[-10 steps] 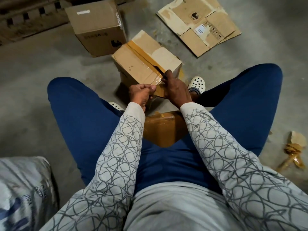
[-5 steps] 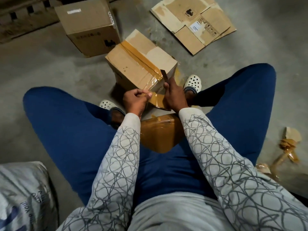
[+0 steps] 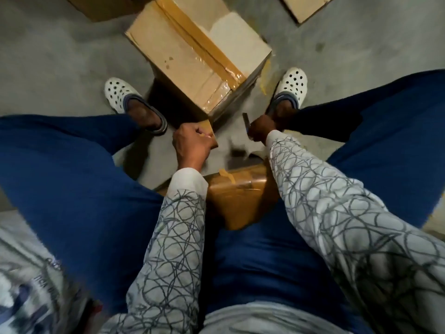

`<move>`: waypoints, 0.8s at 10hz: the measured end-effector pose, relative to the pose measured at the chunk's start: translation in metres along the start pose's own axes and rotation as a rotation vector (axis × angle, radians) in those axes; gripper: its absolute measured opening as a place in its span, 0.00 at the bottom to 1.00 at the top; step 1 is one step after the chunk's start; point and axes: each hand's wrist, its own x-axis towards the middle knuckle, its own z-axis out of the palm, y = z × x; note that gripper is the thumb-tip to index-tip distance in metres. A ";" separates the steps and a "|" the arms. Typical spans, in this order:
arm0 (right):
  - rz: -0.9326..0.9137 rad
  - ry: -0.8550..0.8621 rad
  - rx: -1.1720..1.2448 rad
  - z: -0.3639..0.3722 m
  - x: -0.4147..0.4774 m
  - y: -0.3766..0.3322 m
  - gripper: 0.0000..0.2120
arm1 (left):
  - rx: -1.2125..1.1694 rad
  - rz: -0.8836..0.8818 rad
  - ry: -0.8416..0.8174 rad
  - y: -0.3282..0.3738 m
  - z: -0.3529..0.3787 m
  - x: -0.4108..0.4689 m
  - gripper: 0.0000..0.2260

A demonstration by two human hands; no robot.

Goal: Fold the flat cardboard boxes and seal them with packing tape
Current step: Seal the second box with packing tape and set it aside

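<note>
**Seated person with both hands closed, taped box on the floor between the feet**

A grey concrete floor [image 3: 60, 56] is filling the background. A person is sitting and looking down at their own lap, with legs in blue trousers [image 3: 72, 177] spreading wide to both sides of the picture. A printed sack [image 3: 29, 273] is lying at the lower left, blurred, beside the left thigh.

The cardboard box [image 3: 183, 59] is standing on the floor between the feet, turned corner-on to the person, its top flaps folded shut. A band of brown packing tape [image 3: 192, 37] is running along the seam and wrapping over the near edge. A big roll of brown tape [image 3: 238, 198] is sitting between the thighs, just behind both wrists. Part of a second box [image 3: 103, 8] is showing at the top edge, left of the taped box, and a piece of flat cardboard [image 3: 305, 6] is lying at the top right, well apart. White clogs with holes are covering both feet, one [image 3: 118, 91] left of the box and one [image 3: 292, 84] right of it.

The left hand [image 3: 191, 145] is clenching, its fingers curling round a short tape strip [image 3: 207, 133] just below the box's near corner. The right hand [image 3: 261, 127] is gripping a small dark cutter [image 3: 245, 119], blade pointing up, near the right ankle. The two hands are apart, with bare floor between them. The box and feet are closing in the space ahead, and the thighs are hemming the sides.
</note>
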 end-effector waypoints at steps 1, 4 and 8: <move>0.026 -0.056 0.006 0.012 0.023 0.008 0.16 | -0.001 -0.054 -0.033 -0.006 0.010 0.012 0.06; 0.043 -0.163 0.274 0.024 0.018 -0.010 0.08 | 0.038 -0.023 -0.136 -0.004 0.029 0.031 0.07; -0.381 -0.220 0.520 -0.002 -0.073 -0.065 0.10 | -0.119 0.107 -0.065 0.000 -0.003 0.004 0.10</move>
